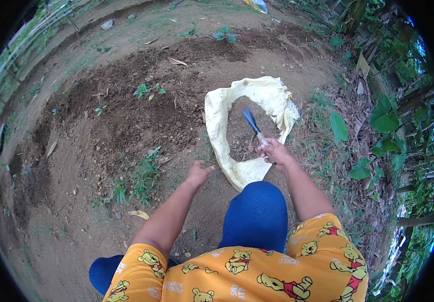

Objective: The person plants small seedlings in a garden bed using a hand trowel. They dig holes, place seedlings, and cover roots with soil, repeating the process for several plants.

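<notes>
My right hand [276, 151] grips the wooden handle of a hand trowel [252, 122]. Its dark metal blade, slightly blurred, points away from me over the opening of a pale yellow woven sack [220, 132]. The sack's rim is turned outward in a wide ring, frayed on the right side. Brown soil [241, 130] with bits of dry leaf shows inside the ring. To the left of the sack, my left hand [199, 174] hovers with nothing in it, thumb held away from the curled fingers. How deep the sack is cannot be seen.
Loose dark soil [156, 117] with small seedlings [142, 90] spreads left of the sack. A grass tuft [143, 175] grows nearer me. Leafy plants [385, 117] and dry litter line the right side. My blue-clad knee [256, 215] is close against the sack's near edge.
</notes>
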Tool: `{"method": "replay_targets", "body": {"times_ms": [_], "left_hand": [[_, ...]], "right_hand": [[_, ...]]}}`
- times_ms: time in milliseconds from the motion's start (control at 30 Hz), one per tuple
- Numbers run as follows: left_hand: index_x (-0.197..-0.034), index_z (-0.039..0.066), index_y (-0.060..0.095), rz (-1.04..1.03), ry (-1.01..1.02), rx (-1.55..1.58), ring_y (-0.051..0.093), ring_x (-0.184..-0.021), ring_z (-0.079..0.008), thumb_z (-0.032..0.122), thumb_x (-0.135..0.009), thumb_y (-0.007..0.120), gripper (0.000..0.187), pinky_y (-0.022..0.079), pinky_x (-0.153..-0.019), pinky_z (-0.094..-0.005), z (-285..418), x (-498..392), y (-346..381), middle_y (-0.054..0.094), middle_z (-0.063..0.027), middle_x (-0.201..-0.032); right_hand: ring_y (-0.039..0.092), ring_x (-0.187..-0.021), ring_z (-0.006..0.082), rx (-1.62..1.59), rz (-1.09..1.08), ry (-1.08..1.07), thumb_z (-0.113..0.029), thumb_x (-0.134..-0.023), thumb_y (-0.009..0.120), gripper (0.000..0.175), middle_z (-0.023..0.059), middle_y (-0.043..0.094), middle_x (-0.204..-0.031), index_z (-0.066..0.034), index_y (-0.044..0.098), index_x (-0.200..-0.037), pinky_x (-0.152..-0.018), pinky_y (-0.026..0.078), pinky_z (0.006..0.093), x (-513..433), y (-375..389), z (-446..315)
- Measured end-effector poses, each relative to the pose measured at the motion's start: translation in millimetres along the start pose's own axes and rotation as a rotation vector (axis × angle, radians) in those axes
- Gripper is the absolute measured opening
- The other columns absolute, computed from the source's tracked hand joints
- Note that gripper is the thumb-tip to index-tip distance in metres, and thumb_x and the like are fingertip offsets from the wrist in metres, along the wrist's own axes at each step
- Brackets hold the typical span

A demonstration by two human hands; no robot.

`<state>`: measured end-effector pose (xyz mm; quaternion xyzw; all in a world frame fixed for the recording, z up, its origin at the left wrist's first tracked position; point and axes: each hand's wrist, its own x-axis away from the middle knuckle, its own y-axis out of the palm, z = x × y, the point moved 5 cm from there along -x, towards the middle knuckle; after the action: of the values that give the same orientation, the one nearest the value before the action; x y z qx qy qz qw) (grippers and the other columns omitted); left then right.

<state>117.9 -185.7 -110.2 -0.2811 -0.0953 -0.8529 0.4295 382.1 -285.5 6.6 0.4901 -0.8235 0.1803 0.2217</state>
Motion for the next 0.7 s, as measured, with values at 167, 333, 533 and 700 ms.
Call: {"method": "replay_targets", "body": {"times_ms": [167, 333, 533, 700], "left_hand": [[-0.135, 0.001, 0.031, -0.044, -0.247, 0.077, 0.056, -0.101, -0.0285, 0.026, -0.084, 0.068, 0.068, 0.047, -0.083, -0.0419, -24.7, -17.7, 82.6, 0.056, -0.0208, -0.115], [-0.130, 0.000, 0.039, 0.058, -0.138, 0.004, 0.057, -0.102, -0.0254, 0.016, -0.088, 0.061, 0.050, 0.045, -0.089, -0.0363, -20.9, -55.4, 85.9, 0.058, -0.0161, -0.116], [-0.125, -0.001, 0.048, 0.088, 0.013, -0.085, 0.058, -0.103, -0.0246, 0.011, -0.089, 0.056, 0.038, 0.044, -0.090, -0.0348, -27.7, -67.1, 76.0, 0.059, -0.0145, -0.116], [-0.131, 0.000, 0.041, -0.027, -0.014, 0.402, 0.057, -0.106, -0.0248, 0.006, -0.092, 0.048, 0.039, 0.045, -0.091, -0.0350, -0.7, -34.7, 60.0, 0.055, -0.0161, -0.121]], "right_hand": [[0.054, -0.054, 0.0104, 0.045, 0.259, 0.014, -0.010, -0.079, 0.066, 0.037, 0.0061, 0.058, -0.080, -0.0056, 0.045, -0.109, -0.045, 0.042, 0.0245, -21.9, -54.8, 38.3], [0.057, -0.078, 0.0282, 0.511, 0.608, -0.081, -0.026, -0.075, 0.071, 0.042, 0.0124, 0.058, -0.090, -0.0044, 0.051, -0.106, -0.073, 0.044, 0.0379, -64.1, -80.8, 54.8], [0.042, -0.117, 0.0329, 0.709, 0.895, 0.106, -0.029, -0.073, 0.072, 0.047, 0.0146, 0.042, -0.124, -0.0100, 0.052, -0.111, -0.092, 0.039, 0.0455, -55.6, -84.2, 22.7], [0.053, -0.102, 0.0334, 0.586, 0.950, 0.092, -0.023, -0.072, 0.071, 0.044, 0.0157, 0.052, -0.111, -0.0089, 0.051, -0.109, -0.087, 0.042, 0.0459, -84.9, -103.3, 54.1]]}}
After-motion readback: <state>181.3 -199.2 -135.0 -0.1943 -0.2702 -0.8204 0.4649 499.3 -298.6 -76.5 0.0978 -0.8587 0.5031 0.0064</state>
